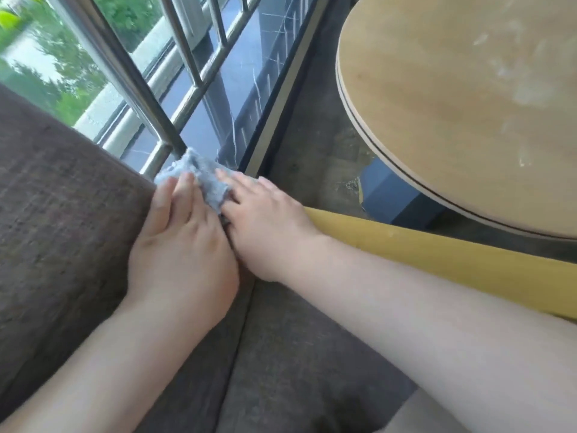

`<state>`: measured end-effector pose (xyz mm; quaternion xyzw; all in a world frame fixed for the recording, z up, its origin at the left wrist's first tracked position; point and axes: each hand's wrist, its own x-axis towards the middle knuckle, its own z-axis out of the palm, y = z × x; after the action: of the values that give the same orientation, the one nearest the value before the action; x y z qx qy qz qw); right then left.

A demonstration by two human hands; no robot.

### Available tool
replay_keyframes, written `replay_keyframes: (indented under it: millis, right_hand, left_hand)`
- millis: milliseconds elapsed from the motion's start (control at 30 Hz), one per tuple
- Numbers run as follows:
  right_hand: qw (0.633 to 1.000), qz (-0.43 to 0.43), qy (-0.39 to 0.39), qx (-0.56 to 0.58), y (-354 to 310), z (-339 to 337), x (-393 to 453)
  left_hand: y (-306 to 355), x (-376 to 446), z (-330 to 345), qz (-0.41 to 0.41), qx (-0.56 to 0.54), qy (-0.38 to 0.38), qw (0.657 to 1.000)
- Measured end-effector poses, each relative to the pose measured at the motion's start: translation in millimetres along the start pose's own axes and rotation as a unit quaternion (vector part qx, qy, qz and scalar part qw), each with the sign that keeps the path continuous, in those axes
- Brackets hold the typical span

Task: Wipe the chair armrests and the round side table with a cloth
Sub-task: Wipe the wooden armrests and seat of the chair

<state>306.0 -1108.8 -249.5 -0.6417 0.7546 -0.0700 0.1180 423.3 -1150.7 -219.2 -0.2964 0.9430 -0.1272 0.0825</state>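
Note:
A pale blue-grey cloth is bunched at the far corner of the chair, where the brown fabric back meets the yellow armrest. My left hand lies flat with its fingers pressing on the near side of the cloth. My right hand rests beside it, fingers on the cloth's right edge, over the far end of the armrest. Most of the cloth is hidden under the fingers. The round wooden side table stands at the upper right, with whitish smears on its top.
Brown chair upholstery fills the left and bottom. A metal railing and window glass run behind the chair. The table's blue base stands on dark carpet between chair and table.

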Motion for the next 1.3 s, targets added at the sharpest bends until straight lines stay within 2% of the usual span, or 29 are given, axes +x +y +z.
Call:
replay_keyframes:
  millis: [133, 233, 267, 400, 433, 533, 600, 667, 733, 800, 833, 867, 967, 1033, 1167, 1300]
  right_hand:
    - [0.993, 0.049, 0.107, -0.015, 28, 14, -85]
    - [0.979, 0.132, 0.141, -0.061, 54, 19, -139]
    - [0.974, 0.155, 0.151, -0.065, 49, 19, -140]
    - [0.978, 0.137, 0.125, -0.097, 25, 25, -111]
    - [0.979, 0.132, 0.118, -0.101, 32, 23, -114]
    - [0.970, 0.171, 0.141, -0.096, 70, 20, -169]
    - [0.952, 0.244, 0.165, -0.084, 97, 18, -220]
    - [0.924, 0.320, 0.181, -0.100, 128, 16, -270]
    - [0.890, 0.408, 0.183, -0.092, 151, 8, -307]
    - [0.855, 0.472, 0.204, -0.070, 151, 3, -309]
    - [0.848, 0.479, 0.219, -0.062, 142, 3, -296]
    - [0.859, 0.455, 0.229, -0.051, 127, 5, -276]
    - [0.936, 0.278, 0.217, -0.014, 80, 17, -216]
    - [0.951, 0.235, 0.200, -0.004, 80, 18, -210]
    - [0.924, 0.328, 0.195, -0.038, 129, 12, -270]
    - [0.901, 0.386, 0.189, -0.064, 173, 8, -328]
  left_hand:
    - [6, 3, 0, 0.027, -0.091, -0.003, 0.996]
    - [15, 5, 8, 0.060, -0.152, 0.029, 0.986]
    - [15, 10, 24, 0.071, -0.162, 0.013, 0.984]
    - [10, 22, 73, 0.038, -0.213, -0.088, 0.972]
    - [11, 25, 80, 0.049, -0.196, -0.101, 0.974]
    - [32, 22, 68, 0.070, -0.219, -0.048, 0.972]
    - [55, 10, 46, 0.075, -0.266, -0.016, 0.961]
    - [69, 1, 29, 0.103, -0.264, 0.006, 0.959]
    - [82, 1, 13, 0.092, -0.275, -0.009, 0.957]
    - [94, 9, 8, 0.070, -0.263, -0.018, 0.962]
    - [103, 13, 5, 0.061, -0.252, -0.029, 0.965]
    - [114, 16, 2, 0.055, -0.240, -0.037, 0.968]
    - [146, 23, -2, 0.055, -0.212, -0.021, 0.976]
    - [157, 26, -5, 0.057, -0.202, -0.005, 0.978]
    - [158, 28, -6, 0.049, -0.232, 0.007, 0.971]
    - [157, 33, -4, 0.061, -0.209, -0.016, 0.976]
